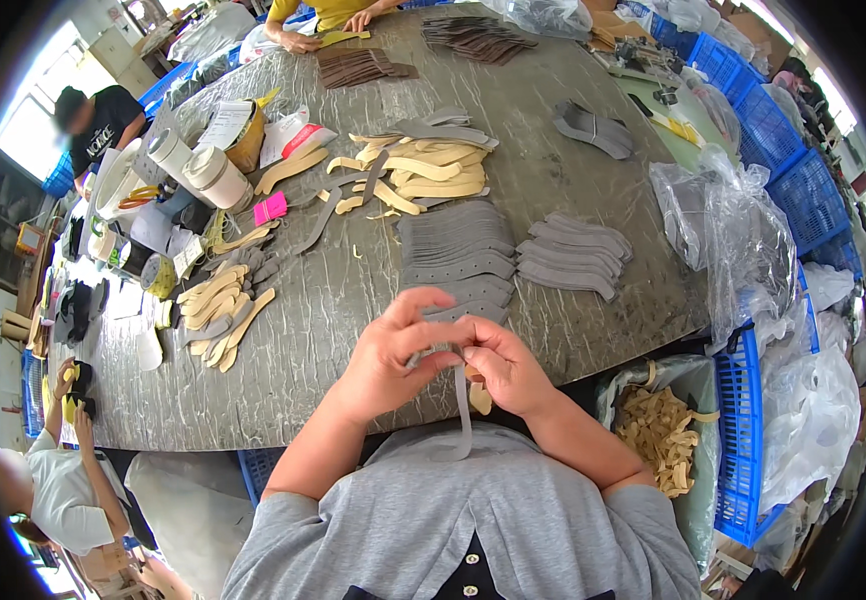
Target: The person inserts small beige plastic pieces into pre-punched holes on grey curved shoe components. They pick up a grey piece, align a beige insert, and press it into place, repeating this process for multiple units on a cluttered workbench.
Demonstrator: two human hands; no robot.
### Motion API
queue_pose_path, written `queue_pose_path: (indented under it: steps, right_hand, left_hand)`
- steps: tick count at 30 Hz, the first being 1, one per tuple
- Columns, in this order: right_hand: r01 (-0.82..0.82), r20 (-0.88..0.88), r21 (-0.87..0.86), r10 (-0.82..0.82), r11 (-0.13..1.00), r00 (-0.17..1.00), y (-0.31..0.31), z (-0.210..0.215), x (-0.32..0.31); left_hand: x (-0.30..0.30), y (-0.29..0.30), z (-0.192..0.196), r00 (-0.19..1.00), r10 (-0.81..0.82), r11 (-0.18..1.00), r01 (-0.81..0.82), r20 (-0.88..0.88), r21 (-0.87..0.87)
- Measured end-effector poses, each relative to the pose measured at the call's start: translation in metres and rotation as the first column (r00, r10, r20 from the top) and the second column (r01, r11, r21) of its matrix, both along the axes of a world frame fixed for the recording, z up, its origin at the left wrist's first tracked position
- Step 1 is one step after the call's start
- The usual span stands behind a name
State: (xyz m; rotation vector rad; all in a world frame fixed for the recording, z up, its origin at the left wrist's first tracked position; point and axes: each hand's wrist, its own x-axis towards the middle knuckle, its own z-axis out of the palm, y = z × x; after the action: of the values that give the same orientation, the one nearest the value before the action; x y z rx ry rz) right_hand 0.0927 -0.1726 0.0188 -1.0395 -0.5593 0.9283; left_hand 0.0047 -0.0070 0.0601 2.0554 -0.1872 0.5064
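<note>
A grey marbled desk point(553, 180) carries stacked grey pieces point(458, 255). At its near edge, left hand point(388, 355) and right hand point(508, 365) both pinch one grey strip point(463, 415) (its tail dangling), likely to peel its backing.

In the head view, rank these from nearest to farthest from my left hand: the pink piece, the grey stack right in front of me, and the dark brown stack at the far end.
From the left hand:
1. Grey stack, just ahead, slightly right.
2. Pink piece, farther out, to the left.
3. Dark brown stack, at the table's far end.
</note>
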Motion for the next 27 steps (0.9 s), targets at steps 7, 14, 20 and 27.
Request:
queue_pose_path:
  steps: [7,14,20,27]
  right_hand:
    - [0.529,-0.699,0.294,-0.198,0.796,0.687,-0.029,-0.008,0.066]
    - [0.571,0.150,-0.222,-0.551,0.791,0.821,-0.058,-0.006,0.075]
    - [0.302,0.072,-0.197,-0.294,0.933,0.953,-0.029,-0.044,0.055]
    - [0.389,0.297,-0.266,-0.309,0.882,0.904,-0.017,-0.057,0.056]
  left_hand:
    - [-0.019,0.019,-0.027,0.955,0.273,0.939,-0.291,-0.117,-0.185]
    - [-0.023,0.047,-0.046,0.782,0.370,0.844,-0.509,-0.502,-0.170]
    - [-0.010,0.040,-0.058,0.759,0.366,0.869,-0.486,-0.538,-0.094]
    - [-0.004,0.041,-0.060,0.715,0.379,0.868,-0.494,-0.587,-0.042]
